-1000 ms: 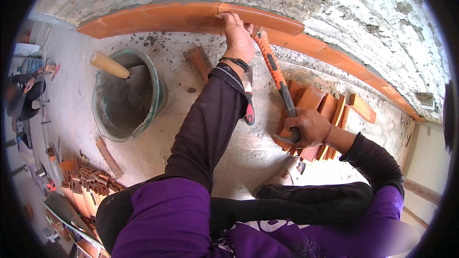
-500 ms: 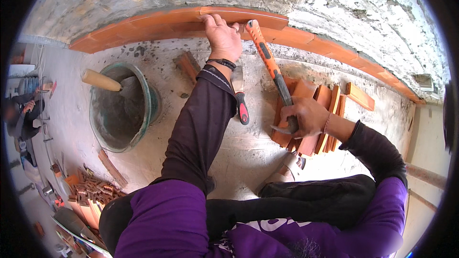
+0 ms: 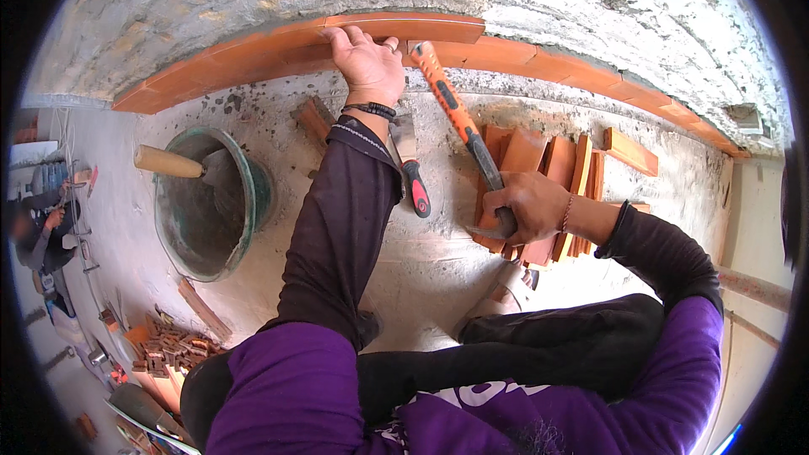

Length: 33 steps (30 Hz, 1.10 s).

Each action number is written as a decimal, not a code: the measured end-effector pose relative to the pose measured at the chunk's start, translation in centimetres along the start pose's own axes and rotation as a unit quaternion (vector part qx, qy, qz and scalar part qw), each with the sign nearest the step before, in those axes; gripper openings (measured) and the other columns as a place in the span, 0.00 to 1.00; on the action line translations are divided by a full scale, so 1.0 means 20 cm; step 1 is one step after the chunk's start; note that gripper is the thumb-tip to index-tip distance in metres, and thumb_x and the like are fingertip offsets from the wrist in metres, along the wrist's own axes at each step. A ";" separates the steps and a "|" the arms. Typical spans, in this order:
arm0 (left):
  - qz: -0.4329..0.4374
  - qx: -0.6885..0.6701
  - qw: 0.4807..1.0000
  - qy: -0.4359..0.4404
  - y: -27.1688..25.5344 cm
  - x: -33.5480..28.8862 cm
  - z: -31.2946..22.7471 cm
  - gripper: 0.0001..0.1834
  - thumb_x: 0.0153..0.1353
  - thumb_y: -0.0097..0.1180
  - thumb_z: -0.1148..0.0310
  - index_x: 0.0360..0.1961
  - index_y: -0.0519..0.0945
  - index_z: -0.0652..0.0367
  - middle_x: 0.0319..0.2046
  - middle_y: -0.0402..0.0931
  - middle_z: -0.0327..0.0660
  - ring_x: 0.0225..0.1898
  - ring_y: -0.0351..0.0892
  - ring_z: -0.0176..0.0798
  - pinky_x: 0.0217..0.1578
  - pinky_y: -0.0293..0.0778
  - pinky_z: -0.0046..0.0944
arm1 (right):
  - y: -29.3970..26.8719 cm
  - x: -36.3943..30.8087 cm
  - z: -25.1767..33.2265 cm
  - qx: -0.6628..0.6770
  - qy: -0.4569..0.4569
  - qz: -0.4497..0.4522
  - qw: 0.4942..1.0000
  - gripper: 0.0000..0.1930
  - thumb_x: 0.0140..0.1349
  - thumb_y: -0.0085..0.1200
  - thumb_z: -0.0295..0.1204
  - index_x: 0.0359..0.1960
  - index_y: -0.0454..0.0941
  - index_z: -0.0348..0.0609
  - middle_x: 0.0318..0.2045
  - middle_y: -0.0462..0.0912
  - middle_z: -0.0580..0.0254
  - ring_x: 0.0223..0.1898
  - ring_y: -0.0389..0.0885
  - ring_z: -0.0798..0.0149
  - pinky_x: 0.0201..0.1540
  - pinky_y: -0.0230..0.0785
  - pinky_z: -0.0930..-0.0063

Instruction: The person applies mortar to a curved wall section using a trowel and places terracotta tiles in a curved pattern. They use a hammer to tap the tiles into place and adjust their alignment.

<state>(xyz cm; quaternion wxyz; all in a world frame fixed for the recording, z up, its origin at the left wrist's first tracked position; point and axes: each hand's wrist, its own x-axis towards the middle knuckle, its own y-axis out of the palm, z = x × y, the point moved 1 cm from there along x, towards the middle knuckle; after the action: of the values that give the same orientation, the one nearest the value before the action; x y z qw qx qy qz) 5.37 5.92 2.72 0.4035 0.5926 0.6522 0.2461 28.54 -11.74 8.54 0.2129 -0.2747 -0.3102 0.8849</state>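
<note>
My left hand lies with its fingers spread over the front of an upper terracotta brick tile, set in a course along the foot of the wall. My right hand is closed round a claw hammer close to its head, with the curved claw showing below the fist. The orange and black handle points away from me, its butt end close to the tile course, right of my left hand; contact cannot be made out. Under and beside my right hand lies a stack of loose brick tiles.
A green bucket of grey mortar holds a wooden-handled trowel at left. A scraper with a red and black handle lies between my arms. One loose tile lies at right. At far left another person works.
The view has shifted slightly, moving the wall and tiles left in the picture. The hammer's butt end has drawn back a little from the tile course. My left hand stays on the tile.
</note>
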 end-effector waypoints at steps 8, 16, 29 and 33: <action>0.010 0.015 1.000 0.001 0.01 0.00 0.00 0.60 0.55 0.32 0.21 0.73 0.21 0.44 0.74 0.10 0.35 0.73 0.14 0.68 0.71 0.18 0.56 | 0.04 -0.03 0.00 0.023 -0.016 -0.043 0.999 0.16 0.38 0.73 0.37 0.27 0.79 0.49 0.29 0.79 0.59 0.33 0.81 0.50 0.35 0.74 0.57; -0.015 0.001 1.000 -0.004 -0.01 0.04 0.00 0.60 0.53 0.30 0.18 0.74 0.25 0.40 0.75 0.11 0.28 0.75 0.25 0.53 0.70 0.24 0.51 | 0.08 0.01 0.00 0.058 -0.001 -0.062 0.996 0.17 0.35 0.72 0.32 0.29 0.79 0.48 0.27 0.80 0.58 0.34 0.82 0.50 0.37 0.74 0.57; -0.039 -0.002 0.999 -0.003 -0.01 0.06 0.00 0.57 0.56 0.31 0.20 0.75 0.28 0.41 0.76 0.15 0.24 0.72 0.32 0.44 0.69 0.32 0.49 | 0.12 0.07 0.02 0.052 -0.040 -0.090 0.994 0.16 0.34 0.70 0.30 0.28 0.78 0.48 0.27 0.80 0.59 0.32 0.79 0.51 0.35 0.73 0.59; -0.044 0.018 0.999 0.010 -0.02 0.07 0.01 0.53 0.59 0.31 0.23 0.76 0.32 0.39 0.76 0.21 0.21 0.60 0.46 0.36 0.61 0.46 0.44 | 0.08 0.09 0.03 0.065 -0.002 -0.072 0.995 0.16 0.33 0.71 0.29 0.26 0.77 0.48 0.26 0.80 0.60 0.31 0.79 0.53 0.34 0.73 0.61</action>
<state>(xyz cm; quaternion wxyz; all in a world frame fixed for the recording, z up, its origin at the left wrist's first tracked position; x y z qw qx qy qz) 5.32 7.15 1.98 0.3964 0.5681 0.6861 0.2224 26.41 -12.11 7.31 0.2929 -0.2358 -0.2715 0.8859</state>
